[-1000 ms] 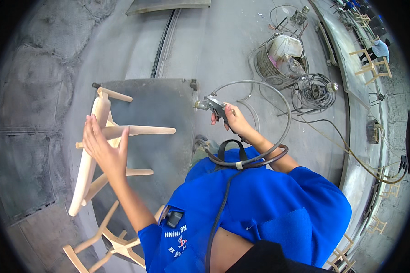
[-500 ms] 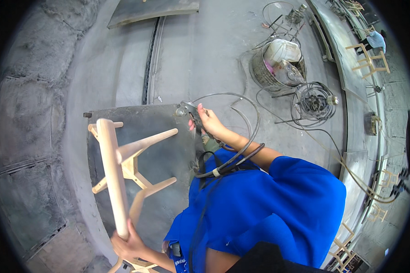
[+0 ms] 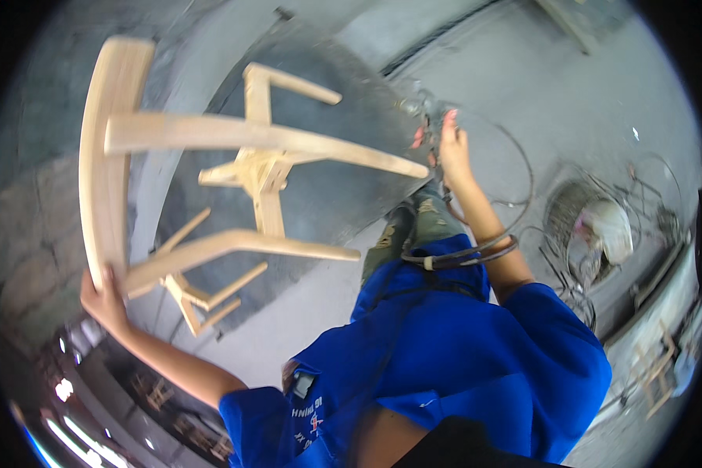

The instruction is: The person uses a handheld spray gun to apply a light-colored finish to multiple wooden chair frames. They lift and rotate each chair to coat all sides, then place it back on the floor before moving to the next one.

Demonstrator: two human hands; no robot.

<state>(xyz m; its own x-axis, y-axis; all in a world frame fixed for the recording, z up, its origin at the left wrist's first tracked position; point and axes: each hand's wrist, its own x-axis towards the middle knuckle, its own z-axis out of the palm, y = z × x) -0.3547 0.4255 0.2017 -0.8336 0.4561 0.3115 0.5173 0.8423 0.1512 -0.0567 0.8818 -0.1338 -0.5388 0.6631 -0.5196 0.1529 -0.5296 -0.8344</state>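
Gripping curved rail of bare wooden chair frame (image 3: 234,168), left hand (image 3: 105,300) fingers closed, tilting underside up; right hand (image 3: 451,148) wrapped around spray gun (image 3: 423,117), hose (image 3: 464,253) looping over forearm for slack.

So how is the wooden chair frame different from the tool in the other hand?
The wooden chair frame is big, pale bare wood, with curved rails and legs spreading out; the hand tool is small, dark and blurred. The left hand grips the frame only at one end of its curved rail, while the right hand wraps around the tool. A dark hose loops over that forearm; the frame has nothing attached. Both are held up off the grey floor.
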